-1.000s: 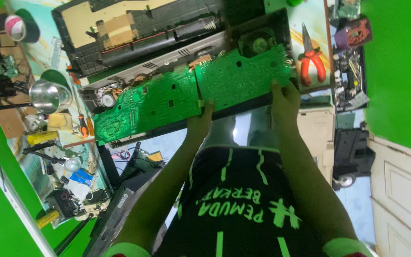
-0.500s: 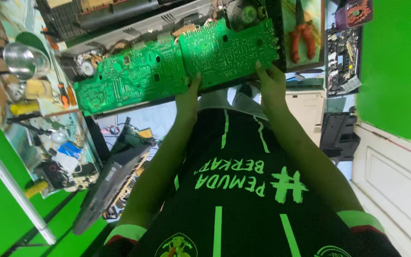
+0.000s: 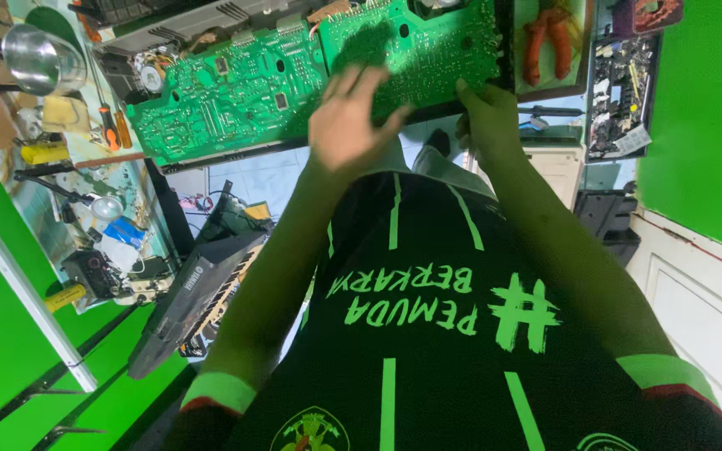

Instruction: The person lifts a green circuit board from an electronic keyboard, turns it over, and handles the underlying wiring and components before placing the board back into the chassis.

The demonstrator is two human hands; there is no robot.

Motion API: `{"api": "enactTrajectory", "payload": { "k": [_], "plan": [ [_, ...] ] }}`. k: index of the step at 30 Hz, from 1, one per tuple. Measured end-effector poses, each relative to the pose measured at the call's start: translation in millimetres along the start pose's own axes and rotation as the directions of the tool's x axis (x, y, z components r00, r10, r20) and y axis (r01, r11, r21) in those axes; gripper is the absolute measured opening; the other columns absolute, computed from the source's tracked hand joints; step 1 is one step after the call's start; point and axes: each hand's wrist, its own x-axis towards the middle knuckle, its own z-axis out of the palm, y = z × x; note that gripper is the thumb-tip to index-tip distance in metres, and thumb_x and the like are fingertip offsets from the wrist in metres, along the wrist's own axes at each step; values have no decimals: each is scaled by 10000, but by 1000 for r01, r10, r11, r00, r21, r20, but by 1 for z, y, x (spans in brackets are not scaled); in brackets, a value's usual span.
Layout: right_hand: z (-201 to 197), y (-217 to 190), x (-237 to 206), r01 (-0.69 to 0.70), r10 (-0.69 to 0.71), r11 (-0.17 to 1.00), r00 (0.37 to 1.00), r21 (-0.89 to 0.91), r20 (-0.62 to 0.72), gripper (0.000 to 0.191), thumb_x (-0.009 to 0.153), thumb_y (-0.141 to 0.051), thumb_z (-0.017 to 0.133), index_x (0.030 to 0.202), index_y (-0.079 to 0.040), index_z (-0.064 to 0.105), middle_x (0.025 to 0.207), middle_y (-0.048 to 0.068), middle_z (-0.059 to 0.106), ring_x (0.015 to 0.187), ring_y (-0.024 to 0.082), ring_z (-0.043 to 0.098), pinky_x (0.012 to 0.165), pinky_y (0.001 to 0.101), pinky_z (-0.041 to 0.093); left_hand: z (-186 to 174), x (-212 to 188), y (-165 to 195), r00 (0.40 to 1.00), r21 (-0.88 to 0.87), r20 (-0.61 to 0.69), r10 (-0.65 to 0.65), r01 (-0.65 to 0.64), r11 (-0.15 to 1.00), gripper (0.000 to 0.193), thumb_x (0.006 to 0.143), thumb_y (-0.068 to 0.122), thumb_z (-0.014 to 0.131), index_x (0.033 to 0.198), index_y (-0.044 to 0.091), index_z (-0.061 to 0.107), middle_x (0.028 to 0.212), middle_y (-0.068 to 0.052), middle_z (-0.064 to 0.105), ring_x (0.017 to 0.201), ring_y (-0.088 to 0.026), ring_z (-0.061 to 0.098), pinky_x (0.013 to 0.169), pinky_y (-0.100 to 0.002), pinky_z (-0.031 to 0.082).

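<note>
Long green printed circuit board across the top of the frame, gripped at its lower right edge by the right hand, left hand spread open, hovering at the middle.

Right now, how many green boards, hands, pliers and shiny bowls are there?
Green boards: 2, left board and right board
Hands: 2, left hand and right hand
Pliers: 1
Shiny bowl: 1
Total: 6

Light is bright and even, colours strongly saturated. My left hand is motion-blurred and throws a soft shadow on the green circuit board. Edges bend with wide-angle distortion.
</note>
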Motion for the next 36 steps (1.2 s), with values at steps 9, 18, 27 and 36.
{"api": "enactTrajectory", "payload": {
  "k": [9,18,27,36],
  "plan": [
    [-4,5,-9,274,-284,954,957,-125,-67,400,979,-244,763,1190,10,537,805,62,671,478,105,556,400,268,437,37,55,-37,947,309,-30,319,-295,904,1262,633,663,963,1635,322,275,1642,-238,198,1516,-513,185,1186,-776,199],
    [-13,-1,-9,279,-291,909,957,-309,7,288,1052,-229,691,1042,49,619,752,102,669,542,154,662,435,281,444,40,55,-48,949,317,123,289,-314,895,1255,692,647,954,1666,342,223,1683,-251,86,1528,-551,49,1151,-829,165],
    [-21,2,-11,284,-280,879,958,-382,69,305,1074,-279,649,1030,23,639,746,93,679,537,158,655,454,282,442,28,47,-36,948,256,193,252,-296,920,1214,695,521,968,1647,405,224,1683,-240,10,1537,-531,8,1168,-803,141],
    [-24,-2,-20,268,-252,944,962,-194,101,303,1079,-309,643,977,-25,613,783,48,648,602,123,663,484,253,455,41,29,-40,927,249,-22,375,-358,900,1157,712,495,967,1638,346,288,1702,-188,100,1555,-488,101,1163,-791,203]
  ]
}}
